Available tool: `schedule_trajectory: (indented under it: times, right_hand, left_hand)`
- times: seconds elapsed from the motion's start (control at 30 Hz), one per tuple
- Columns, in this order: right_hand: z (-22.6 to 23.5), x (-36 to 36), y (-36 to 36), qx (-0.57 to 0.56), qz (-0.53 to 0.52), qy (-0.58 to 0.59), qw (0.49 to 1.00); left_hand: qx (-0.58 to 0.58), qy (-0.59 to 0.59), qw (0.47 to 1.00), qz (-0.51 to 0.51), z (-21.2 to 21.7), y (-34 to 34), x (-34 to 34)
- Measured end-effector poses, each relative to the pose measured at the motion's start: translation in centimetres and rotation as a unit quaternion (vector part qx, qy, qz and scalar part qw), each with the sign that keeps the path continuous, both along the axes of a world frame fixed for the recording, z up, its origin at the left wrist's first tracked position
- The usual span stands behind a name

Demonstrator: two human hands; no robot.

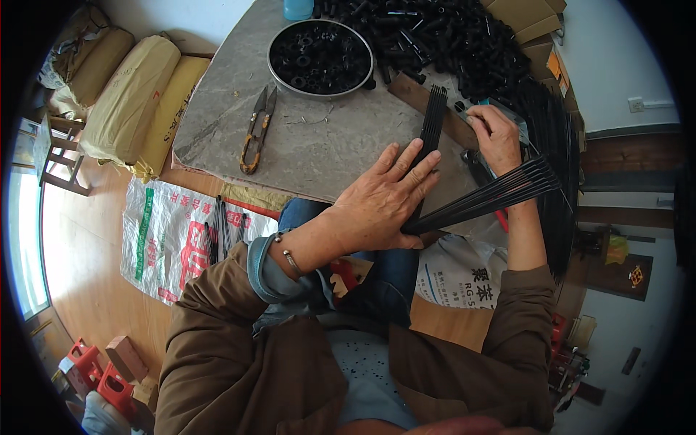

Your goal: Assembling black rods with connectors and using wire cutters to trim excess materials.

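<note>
Two hands: both work at the near edge of a grey stone slab (pixel 319 145), over a fan of thin black rods (pixel 493 194).
Left hand (pixel 384 199): lies flat with fingers spread, pressing down on the gathered end of the rods; a metal bangle (pixel 290 259) sits on its wrist.
Right hand (pixel 496 138): fingers curl around a small tool or part I cannot make out, just beyond the spread ends of the rods.
Rod strip (pixel 433 116): a straight row of black rods runs away from the left fingertips toward a wooden block (pixel 428 101).
Thread snips (pixel 257 130): lie on the slab, well to the left of the left hand.
Round metal pan (pixel 320 58): holds small black rings, farther out than the snips.
Loose black tubes (pixel 449 36): heaped beyond the right hand.
Printed sack (pixel 174 239): lies on the floor, left of the left forearm.
</note>
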State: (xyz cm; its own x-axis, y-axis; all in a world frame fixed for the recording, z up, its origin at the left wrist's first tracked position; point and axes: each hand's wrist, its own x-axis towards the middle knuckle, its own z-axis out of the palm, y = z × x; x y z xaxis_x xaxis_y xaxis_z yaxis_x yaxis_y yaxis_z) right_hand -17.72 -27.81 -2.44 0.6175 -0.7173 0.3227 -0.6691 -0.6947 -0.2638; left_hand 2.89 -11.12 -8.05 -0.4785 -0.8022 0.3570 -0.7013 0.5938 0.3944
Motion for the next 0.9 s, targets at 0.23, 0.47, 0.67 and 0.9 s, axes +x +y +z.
schedule_trajectory:
  times: [0.23,0.47,0.67,0.9]
  right_hand:
    - [-0.1,0.7,-0.2,-0.020,0.020,0.009,1.000]
    - [0.0,1.0,-1.6,0.035,0.017,-0.020,0.999]
    - [-0.1,1.0,-2.0,0.052,0.016,-0.013,0.998]
    - [0.0,1.5,-1.7,-0.067,0.056,0.020,0.996]
  left_hand:
    - [0.004,-0.001,1.000,0.000,0.0,0.0,0.2]
    - [-0.003,0.001,1.000,0.000,0.0,0.1,0.0]
    - [-0.001,-0.003,1.000,0.001,0.0,0.0,0.0]
    - [-0.002,-0.001,1.000,0.001,0.2,0.0,0.0]
